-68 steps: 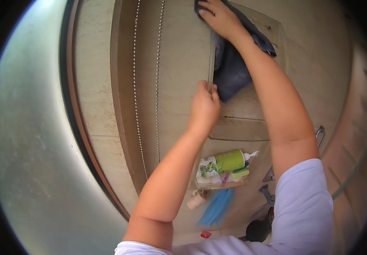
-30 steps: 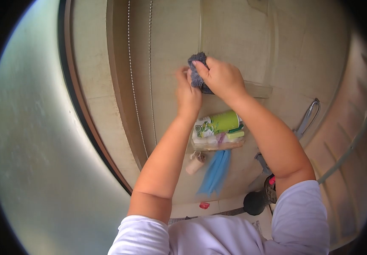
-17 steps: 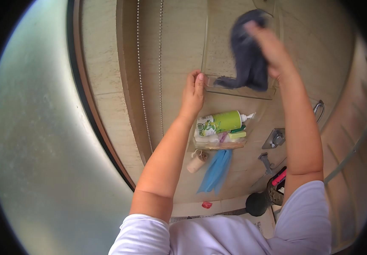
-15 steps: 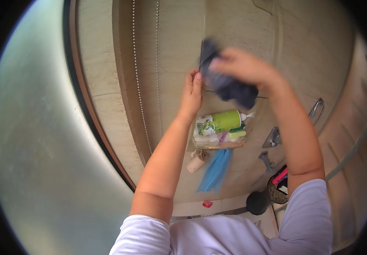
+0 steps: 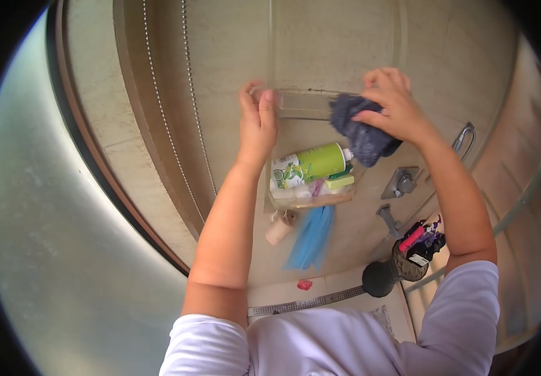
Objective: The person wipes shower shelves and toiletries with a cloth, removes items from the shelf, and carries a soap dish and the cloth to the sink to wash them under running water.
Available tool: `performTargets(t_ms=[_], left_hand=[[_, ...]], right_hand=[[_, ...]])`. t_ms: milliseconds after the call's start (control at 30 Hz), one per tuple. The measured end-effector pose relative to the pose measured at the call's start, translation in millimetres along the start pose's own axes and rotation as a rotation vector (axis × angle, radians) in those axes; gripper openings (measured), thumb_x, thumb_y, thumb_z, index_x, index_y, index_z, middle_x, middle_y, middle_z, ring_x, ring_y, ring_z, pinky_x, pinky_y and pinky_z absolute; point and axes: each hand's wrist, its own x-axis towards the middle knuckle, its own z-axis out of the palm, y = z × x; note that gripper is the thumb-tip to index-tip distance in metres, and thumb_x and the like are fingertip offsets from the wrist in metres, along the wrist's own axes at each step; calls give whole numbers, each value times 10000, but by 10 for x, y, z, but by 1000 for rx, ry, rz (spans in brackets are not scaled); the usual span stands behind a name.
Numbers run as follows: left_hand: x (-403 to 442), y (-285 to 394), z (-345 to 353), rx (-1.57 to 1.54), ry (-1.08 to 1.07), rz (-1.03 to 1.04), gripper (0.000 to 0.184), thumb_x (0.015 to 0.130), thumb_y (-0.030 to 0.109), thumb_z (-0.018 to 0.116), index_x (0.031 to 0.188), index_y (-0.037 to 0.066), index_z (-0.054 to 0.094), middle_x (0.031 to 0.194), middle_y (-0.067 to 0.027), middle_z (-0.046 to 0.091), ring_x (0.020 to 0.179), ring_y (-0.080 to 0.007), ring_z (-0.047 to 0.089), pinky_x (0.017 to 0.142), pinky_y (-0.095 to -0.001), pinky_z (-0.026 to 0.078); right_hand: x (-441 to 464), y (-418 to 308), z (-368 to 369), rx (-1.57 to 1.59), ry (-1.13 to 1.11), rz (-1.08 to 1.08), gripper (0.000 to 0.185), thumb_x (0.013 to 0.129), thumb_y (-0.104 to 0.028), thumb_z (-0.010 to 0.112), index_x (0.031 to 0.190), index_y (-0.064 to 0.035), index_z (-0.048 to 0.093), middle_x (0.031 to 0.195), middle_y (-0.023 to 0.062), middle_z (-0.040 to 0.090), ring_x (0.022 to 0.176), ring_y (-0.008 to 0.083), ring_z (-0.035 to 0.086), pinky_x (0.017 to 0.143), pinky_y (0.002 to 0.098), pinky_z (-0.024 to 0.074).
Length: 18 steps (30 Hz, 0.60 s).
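At the far left a frosted glass panel (image 5: 76, 250) fills my view, bordered by a dark frame (image 5: 57, 88); to its right, two beaded chains (image 5: 169, 128) hang beside a brown ledge (image 5: 134, 94). The person's left hand (image 5: 259, 122) is closed around the left end of a clear shelf (image 5: 305, 106) on the wall, thumb in front and the blurred fingers curled behind. Below this lies a second, lower shelf (image 5: 311, 202): a green and white bottle (image 5: 311, 166) rests on its side along it, the nozzle end toward the right edge, with a yellow-green sponge (image 5: 341, 182) just under the bottle near the right corner. A tan cylinder (image 5: 280, 230) hangs below the left corner, and a blue mesh strip (image 5: 311, 241) hangs beside it. Farther down are a small red object (image 5: 304, 285) and a perforated drain strip (image 5: 320, 302). The right hand (image 5: 391, 103) grips a bunched dark grey cloth (image 5: 371, 136) between thumb and fingers, at the right part of the clear shelf and just above the bottle's nozzle end. Lower right, a metal valve (image 5: 403, 182) sits on the wall, above a dark container (image 5: 380, 280) near some pink and black items (image 5: 414, 241). A pale ribbed panel (image 5: 524, 188) closes the right side.
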Motion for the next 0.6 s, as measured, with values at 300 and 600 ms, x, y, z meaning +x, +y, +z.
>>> performTargets(t_ms=[300,600], left_hand=[[13,-166,43,34,19,43,364,951,308,407,1216,78,309,1021,-53,526,837,-106,496,658,-232,432],[17,-56,41,-57,66,113,365,929,274,479,1195,71,334,976,-107,531,857,-194,533,806,-287,419]], right_hand=[[-48,-150,105,-98,94,43,319,725,-330,646,882,-53,622,959,85,533,1041,261,440,940,418,242],[589,-873,227,59,53,77,376,785,-425,581,771,-49,572,746,111,590,710,318,576,629,386,458]])
